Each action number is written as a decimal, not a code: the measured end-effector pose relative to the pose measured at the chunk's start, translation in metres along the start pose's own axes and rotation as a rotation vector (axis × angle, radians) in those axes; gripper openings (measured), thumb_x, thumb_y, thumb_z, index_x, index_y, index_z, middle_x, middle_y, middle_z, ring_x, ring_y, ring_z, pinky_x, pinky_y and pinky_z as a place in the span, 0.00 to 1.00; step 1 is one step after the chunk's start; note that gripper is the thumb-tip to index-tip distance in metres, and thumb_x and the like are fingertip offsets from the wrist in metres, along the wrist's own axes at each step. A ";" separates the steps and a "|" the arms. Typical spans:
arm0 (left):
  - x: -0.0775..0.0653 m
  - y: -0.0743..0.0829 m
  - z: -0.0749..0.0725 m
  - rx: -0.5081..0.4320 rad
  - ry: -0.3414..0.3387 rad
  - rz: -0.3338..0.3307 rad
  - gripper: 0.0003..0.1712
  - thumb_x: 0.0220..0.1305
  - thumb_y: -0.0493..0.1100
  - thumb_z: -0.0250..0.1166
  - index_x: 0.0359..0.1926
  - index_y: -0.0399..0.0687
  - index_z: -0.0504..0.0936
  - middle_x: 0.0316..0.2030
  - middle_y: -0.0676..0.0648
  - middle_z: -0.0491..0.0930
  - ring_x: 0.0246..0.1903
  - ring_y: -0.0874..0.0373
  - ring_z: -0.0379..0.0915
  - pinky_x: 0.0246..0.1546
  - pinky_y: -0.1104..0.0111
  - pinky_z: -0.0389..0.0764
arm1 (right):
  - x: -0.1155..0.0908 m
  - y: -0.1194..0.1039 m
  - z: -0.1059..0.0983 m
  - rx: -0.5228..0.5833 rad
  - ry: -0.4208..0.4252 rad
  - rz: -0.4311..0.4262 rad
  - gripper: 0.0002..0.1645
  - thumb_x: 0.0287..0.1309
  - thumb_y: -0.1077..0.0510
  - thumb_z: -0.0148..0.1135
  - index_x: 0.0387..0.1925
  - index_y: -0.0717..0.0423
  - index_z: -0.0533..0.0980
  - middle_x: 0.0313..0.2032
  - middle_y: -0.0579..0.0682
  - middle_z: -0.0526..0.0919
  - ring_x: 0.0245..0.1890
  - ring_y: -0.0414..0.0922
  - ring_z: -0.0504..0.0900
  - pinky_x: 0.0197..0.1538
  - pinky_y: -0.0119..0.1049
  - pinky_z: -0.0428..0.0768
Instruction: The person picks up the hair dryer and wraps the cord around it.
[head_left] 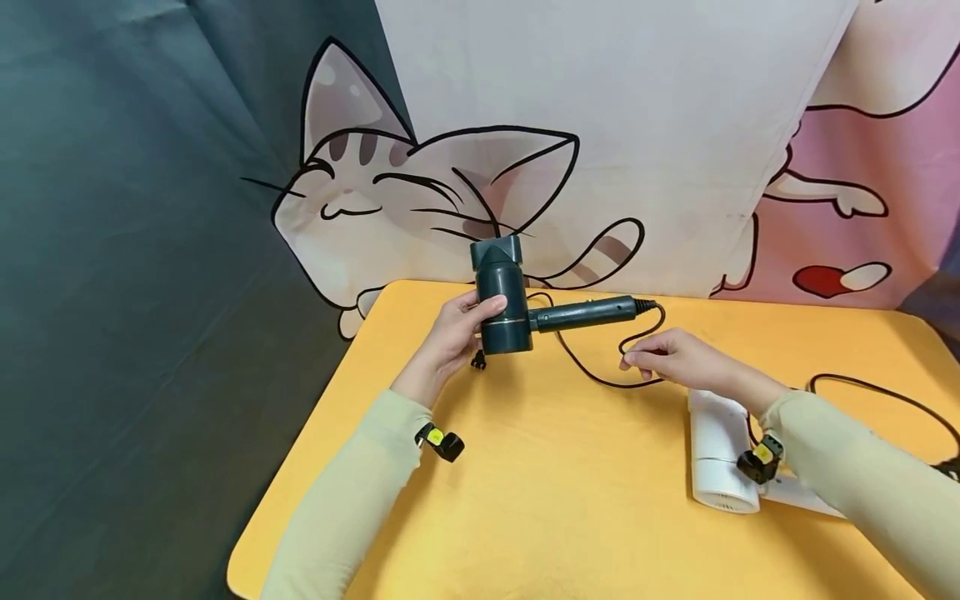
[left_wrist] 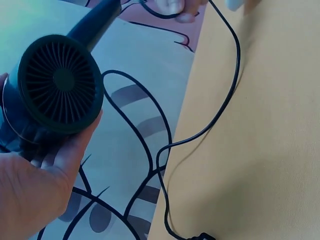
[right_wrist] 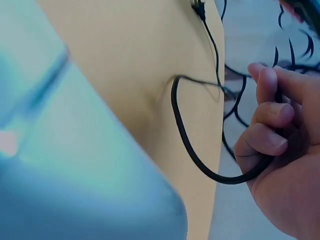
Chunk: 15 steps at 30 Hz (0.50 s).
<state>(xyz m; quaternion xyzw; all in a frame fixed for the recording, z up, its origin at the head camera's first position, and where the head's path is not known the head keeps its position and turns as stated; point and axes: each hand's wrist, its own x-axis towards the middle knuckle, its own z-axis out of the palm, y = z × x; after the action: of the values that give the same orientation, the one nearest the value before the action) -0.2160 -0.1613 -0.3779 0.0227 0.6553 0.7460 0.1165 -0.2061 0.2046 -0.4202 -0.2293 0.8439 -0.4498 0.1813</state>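
Observation:
My left hand (head_left: 455, 335) grips the barrel of a dark green hair dryer (head_left: 502, 287), raised over the far part of the table with its nozzle pointing away and its handle to the right. In the left wrist view, the dryer's round slatted air intake (left_wrist: 64, 82) faces the camera. My right hand (head_left: 670, 360) holds the dryer's black cord (head_left: 592, 375) in curled fingers, below the handle's end. From there the cord loops back across the table to its plug (head_left: 478, 360), which lies beneath my left hand. The right wrist view shows the cord (right_wrist: 187, 142) passing through the fingers.
A white hair dryer (head_left: 723, 454) lies on the yellow table (head_left: 570, 500) under my right forearm, its black cord (head_left: 885, 392) running to the right edge. Behind the table hangs a cloth (head_left: 622, 100) printed with cartoon cats.

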 end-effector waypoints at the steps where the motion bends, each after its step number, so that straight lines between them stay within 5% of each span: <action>1: -0.001 0.000 0.000 0.008 -0.013 0.000 0.30 0.72 0.46 0.68 0.71 0.38 0.76 0.55 0.36 0.84 0.44 0.52 0.86 0.39 0.68 0.87 | 0.001 0.002 -0.003 0.012 -0.002 0.023 0.17 0.80 0.56 0.59 0.48 0.65 0.88 0.26 0.54 0.81 0.18 0.36 0.63 0.24 0.31 0.66; 7: -0.004 0.001 -0.003 0.070 -0.119 -0.016 0.32 0.72 0.44 0.65 0.73 0.36 0.74 0.55 0.36 0.84 0.45 0.52 0.84 0.43 0.64 0.87 | 0.007 0.006 -0.019 0.040 0.010 0.116 0.11 0.75 0.61 0.63 0.43 0.67 0.85 0.24 0.51 0.80 0.16 0.37 0.64 0.23 0.31 0.65; 15: -0.003 -0.003 -0.004 0.130 -0.159 -0.050 0.32 0.72 0.43 0.67 0.73 0.37 0.74 0.56 0.35 0.84 0.47 0.50 0.87 0.49 0.55 0.90 | 0.015 -0.014 -0.035 -0.118 0.113 0.028 0.22 0.77 0.52 0.64 0.25 0.58 0.74 0.23 0.49 0.78 0.16 0.39 0.67 0.24 0.34 0.71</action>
<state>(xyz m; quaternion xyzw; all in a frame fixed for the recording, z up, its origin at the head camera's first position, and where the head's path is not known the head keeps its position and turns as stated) -0.2130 -0.1651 -0.3812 0.0729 0.6914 0.6945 0.1852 -0.2330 0.2130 -0.3916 -0.2021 0.8809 -0.4091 0.1257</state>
